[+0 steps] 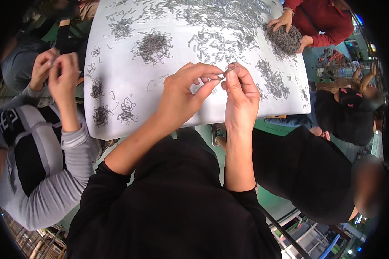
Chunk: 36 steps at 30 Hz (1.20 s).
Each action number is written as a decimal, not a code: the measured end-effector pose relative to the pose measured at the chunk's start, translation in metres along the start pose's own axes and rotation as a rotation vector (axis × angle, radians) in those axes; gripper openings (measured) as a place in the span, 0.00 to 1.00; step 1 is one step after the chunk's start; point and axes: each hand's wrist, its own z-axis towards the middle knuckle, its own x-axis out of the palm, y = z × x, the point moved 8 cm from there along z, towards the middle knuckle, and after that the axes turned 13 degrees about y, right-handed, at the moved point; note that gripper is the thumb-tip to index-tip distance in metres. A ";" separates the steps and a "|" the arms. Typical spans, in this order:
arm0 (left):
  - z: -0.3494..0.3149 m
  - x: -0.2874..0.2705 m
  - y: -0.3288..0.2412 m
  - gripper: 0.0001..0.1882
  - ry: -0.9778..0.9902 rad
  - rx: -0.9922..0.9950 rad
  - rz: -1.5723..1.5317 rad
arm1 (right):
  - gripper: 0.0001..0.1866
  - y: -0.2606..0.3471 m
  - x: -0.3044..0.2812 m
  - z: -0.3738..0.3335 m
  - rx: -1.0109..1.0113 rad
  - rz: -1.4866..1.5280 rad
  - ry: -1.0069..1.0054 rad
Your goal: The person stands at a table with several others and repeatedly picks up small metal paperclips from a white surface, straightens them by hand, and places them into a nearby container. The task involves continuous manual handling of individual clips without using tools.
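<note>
Above the near part of a white-covered table [194,113], my left hand [180,90] and my right hand [241,95] meet fingertip to fingertip. Both are closed in a pinch on a small metal piece [222,77], dark and partly hidden by the fingers; its exact kind is too small to make out. Just beyond my hands lie many loose short metal pieces [218,46]. A heap of bent wire hooks [153,47] sits beyond my left hand, and a few single wire hooks [155,84] lie beside that wrist.
Small clumps of wire hooks [101,115] line the table's left side. A co-worker in red has both hands on a big metal heap [285,41] at the far right. Another co-worker's hands [58,71] are raised at left. A person in black [307,168] is close at right.
</note>
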 end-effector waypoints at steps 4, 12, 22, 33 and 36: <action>0.010 0.020 0.030 0.11 0.013 0.032 -0.009 | 0.03 0.023 -0.017 -0.007 -0.178 -0.087 0.013; 0.003 0.116 0.188 0.13 0.453 -0.201 0.431 | 0.04 0.060 -0.071 -0.047 -0.269 -0.274 -0.041; -0.019 0.186 0.230 0.05 0.514 0.117 1.227 | 0.04 0.058 -0.104 -0.120 -0.217 -0.466 -0.205; 0.023 0.148 0.228 0.05 0.429 0.014 0.811 | 0.04 0.009 -0.087 -0.161 -0.262 -0.414 -0.296; 0.024 0.131 0.216 0.07 0.311 0.045 0.531 | 0.04 0.002 -0.080 -0.171 -0.296 -0.465 -0.330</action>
